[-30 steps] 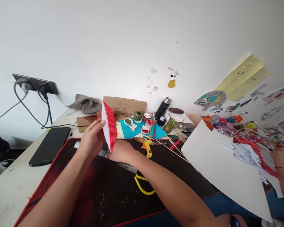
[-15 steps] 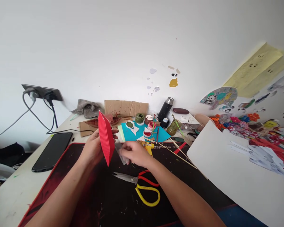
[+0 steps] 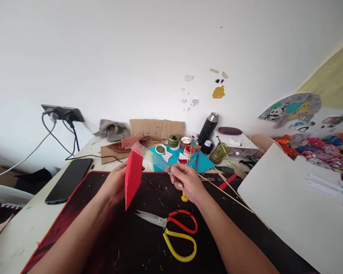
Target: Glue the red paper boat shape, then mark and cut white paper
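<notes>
My left hand (image 3: 116, 184) grips a red ridged piece (image 3: 133, 177), tilted on edge above the dark mat; its fingers are partly hidden behind the piece. In my right hand (image 3: 185, 180) is one end of a clear plastic ruler (image 3: 152, 158), pinched between thumb and fingers. The ruler slants up to the left, and its far end lies at the top edge of the red piece; whether they touch I cannot tell. Below both hands, scissors (image 3: 171, 232) with one red and one yellow handle lie on the mat, blades pointing left.
A phone (image 3: 68, 180) lies at the left. Paint jars (image 3: 173, 141) stand on blue paper (image 3: 201, 163) behind the hands, near a leaning black flask (image 3: 208, 129). Thin sticks (image 3: 234, 199) and a large white sheet (image 3: 291, 205) lie to the right. A yellow object (image 3: 184, 196) is partly behind my right hand.
My right hand has moved right and up slightly, raising the ruler's far end to the red piece's top edge. The red piece has turned in my left hand. The camera view has shifted left.
</notes>
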Action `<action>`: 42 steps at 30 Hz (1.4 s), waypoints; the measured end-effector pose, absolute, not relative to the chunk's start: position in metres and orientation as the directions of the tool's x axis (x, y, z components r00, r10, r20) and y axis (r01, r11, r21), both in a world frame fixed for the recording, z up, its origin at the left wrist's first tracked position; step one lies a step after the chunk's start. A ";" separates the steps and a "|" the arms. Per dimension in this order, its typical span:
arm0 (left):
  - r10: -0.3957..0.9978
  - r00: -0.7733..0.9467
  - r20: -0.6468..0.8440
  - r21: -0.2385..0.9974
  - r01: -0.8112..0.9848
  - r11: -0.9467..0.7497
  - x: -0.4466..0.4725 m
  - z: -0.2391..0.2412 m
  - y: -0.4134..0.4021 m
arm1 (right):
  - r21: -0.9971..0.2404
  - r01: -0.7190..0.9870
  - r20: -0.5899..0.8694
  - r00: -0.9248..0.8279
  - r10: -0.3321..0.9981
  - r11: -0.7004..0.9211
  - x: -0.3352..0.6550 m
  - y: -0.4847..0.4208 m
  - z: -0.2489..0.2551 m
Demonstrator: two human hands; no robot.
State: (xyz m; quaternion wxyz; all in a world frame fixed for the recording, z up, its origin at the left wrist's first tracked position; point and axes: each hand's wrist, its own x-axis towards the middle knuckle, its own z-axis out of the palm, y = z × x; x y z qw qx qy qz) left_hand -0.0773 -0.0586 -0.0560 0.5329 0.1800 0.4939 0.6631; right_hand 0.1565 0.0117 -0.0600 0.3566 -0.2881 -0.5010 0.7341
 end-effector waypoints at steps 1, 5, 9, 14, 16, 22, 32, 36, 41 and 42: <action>0.885 -0.364 -0.289 0.845 -0.532 0.058 -0.076 -0.057 -0.059 | -0.937 -0.233 -0.078 -0.586 0.806 -0.260 0.159 0.012 -0.060; 0.896 -0.345 -0.279 0.844 -0.534 0.057 -0.069 -0.062 -0.059 | -0.929 -0.190 -0.133 -0.628 0.767 -0.317 0.162 0.009 -0.061; 0.912 -0.311 -0.268 0.837 -0.543 0.061 -0.066 -0.067 -0.059 | -0.924 -0.128 -0.191 -0.663 0.724 -0.361 0.159 0.008 -0.066; 0.931 -0.278 -0.238 0.807 -0.590 0.029 -0.065 -0.067 -0.058 | -0.924 -0.128 -0.192 -0.660 0.726 -0.360 0.160 0.009 -0.067; 0.938 -0.276 -0.210 0.795 -0.606 -0.001 -0.065 -0.064 -0.060 | -0.929 -0.123 -0.185 -0.662 0.726 -0.349 0.162 0.009 -0.065; 0.978 -0.180 -0.103 0.755 -0.655 -0.041 -0.065 -0.049 -0.068 | -0.934 -0.140 -0.159 -0.662 0.732 -0.330 0.164 0.005 -0.056; 0.985 -0.071 -0.156 0.753 -0.654 0.071 -0.067 -0.048 -0.071 | -0.934 -0.147 -0.159 -0.647 0.746 -0.326 0.164 0.007 -0.054; 0.975 -0.065 -0.211 0.788 -0.602 0.130 -0.069 -0.057 -0.073 | -0.934 -0.148 -0.158 -0.643 0.749 -0.324 0.165 0.008 -0.053; 0.967 -0.194 -0.164 0.799 -0.602 0.015 -0.063 -0.052 -0.068 | -0.942 -0.141 -0.152 -0.626 0.765 -0.303 0.169 0.011 -0.052; 0.963 -0.220 -0.154 0.804 -0.595 -0.008 -0.061 -0.050 -0.067 | -0.944 -0.139 -0.151 -0.624 0.767 -0.298 0.170 0.011 -0.052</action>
